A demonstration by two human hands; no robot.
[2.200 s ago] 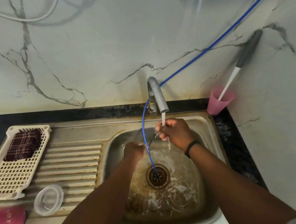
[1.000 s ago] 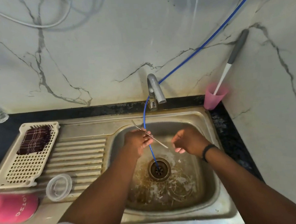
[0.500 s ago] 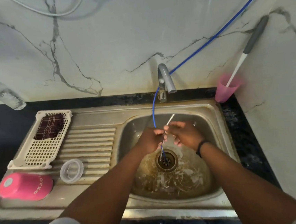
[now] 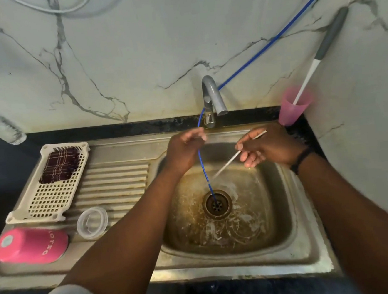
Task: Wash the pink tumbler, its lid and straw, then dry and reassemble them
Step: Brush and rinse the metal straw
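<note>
I hold the straw (image 4: 233, 158) in my right hand (image 4: 266, 148), right of centre in the frame, over the sink (image 4: 296, 210); my fingers curl round its upper half and the lower end slants down-left toward the drain (image 4: 217, 203). My left hand (image 4: 184, 151) hangs beside it, centre frame, fingers loosely bent; whether they touch the thin blue hose (image 4: 203, 167) running down into the drain I cannot tell. The straw looks thin, stiff, light and wet, so I judge it slippery; a grip nearer its middle should steady it. The pink tumbler (image 4: 32, 245) lies on its side at lower left on the draining surface (image 4: 117, 175), the clear lid (image 4: 92, 223) just beside it. Motion blurs both hands, and the straw's upper tip barely clears my knuckles. A folded checked cloth (image 4: 61, 165) sits in the white basket (image 4: 44, 206), middle left.
</note>
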